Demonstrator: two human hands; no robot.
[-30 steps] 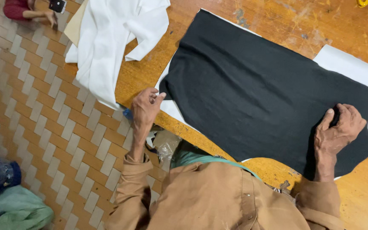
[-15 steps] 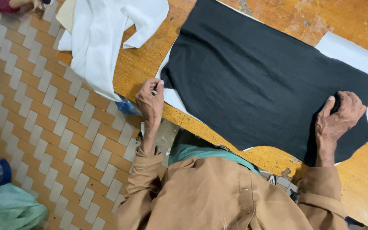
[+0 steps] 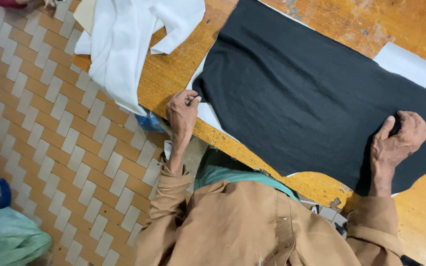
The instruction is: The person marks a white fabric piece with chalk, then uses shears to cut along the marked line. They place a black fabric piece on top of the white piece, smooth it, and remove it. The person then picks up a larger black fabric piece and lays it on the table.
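Both hands have hardly moved on the black cloth.
Left hand pinches its corner; right hand presses its edge flat on the counter.

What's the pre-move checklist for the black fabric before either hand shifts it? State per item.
1. Left hand has the corner of the black fabric: ok, fingertips pinch its edge.
2. Right hand pins the other end: ok, it lies flat on the cloth.
3. Fabric lies smooth: ok, no visible folds.
4. White layer beneath lines up: cannot tell, it only peeks out at the edges.
5. White cloth clear of the black piece: ok, it lies apart and hangs over the table edge.
6. Fabric fully on the wooden table: ok.
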